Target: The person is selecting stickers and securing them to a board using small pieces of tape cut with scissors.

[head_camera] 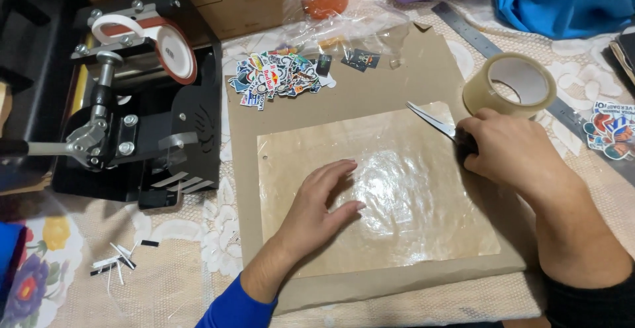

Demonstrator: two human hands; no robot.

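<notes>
Clear film [397, 195] under left hand [321, 202], scissors [433, 119] in right hand [509, 152].

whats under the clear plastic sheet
The clear plastic sheet lies on a brown cardboard board, visible through it. The left hand presses on top; what lies beneath the board is hidden.

Left hand [324, 199] lies flat, fingers spread; right hand [512, 152] is clenched.

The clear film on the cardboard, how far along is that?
Done: the clear film lies spread over the cardboard sheet. In hand: the left hand presses it flat while the right hand holds scissors at its upper right corner. Left: the sticker pile and tape roll sit untouched.
</notes>
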